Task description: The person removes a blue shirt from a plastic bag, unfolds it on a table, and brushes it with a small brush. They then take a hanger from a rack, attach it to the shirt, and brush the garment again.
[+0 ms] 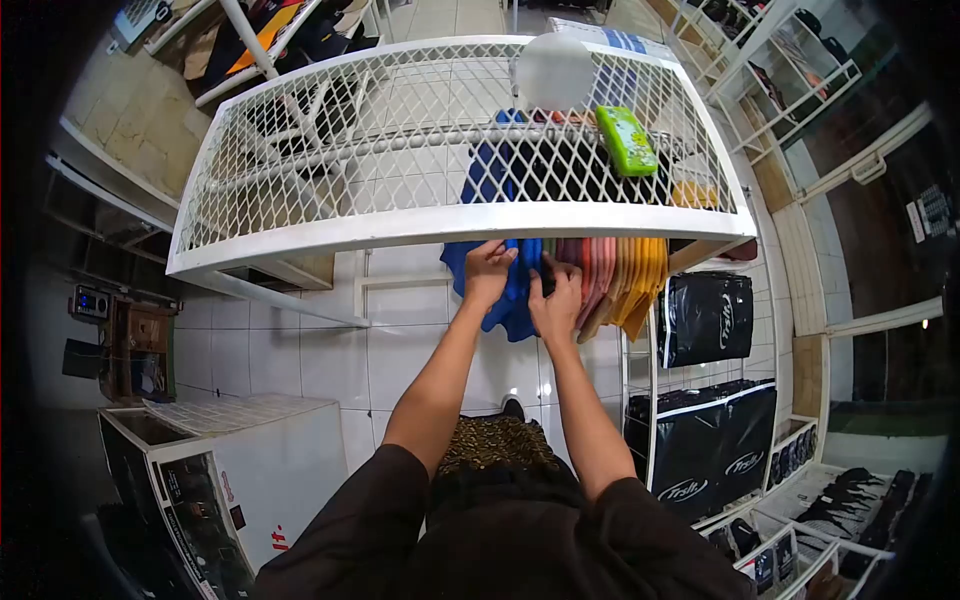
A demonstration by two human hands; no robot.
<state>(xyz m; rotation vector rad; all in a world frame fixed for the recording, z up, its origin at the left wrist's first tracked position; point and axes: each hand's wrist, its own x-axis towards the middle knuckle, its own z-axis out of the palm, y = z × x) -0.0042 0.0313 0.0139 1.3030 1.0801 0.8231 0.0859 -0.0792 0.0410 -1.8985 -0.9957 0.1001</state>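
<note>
A row of garments hangs under a white mesh-topped rack (470, 222), with blue ones (512, 312) at the left, then pink ones (602, 262) and yellow ones (645, 275) at the right. My left hand (488, 272) is closed on the blue cloth just below the rack's front bar. Close beside it, my right hand (557, 297) has its fingers bent against the blue and dark garments. What lies between its fingertips is too small to make out. The rack's mesh partly hides the tops of the garments.
On the mesh top are a green patterned case (627, 141) and a round whitish object (554, 72). Black printed bags (705, 318) hang at the right, above more black packs (715, 445). A white cabinet (250, 480) stands at the lower left. Shelves line the right side.
</note>
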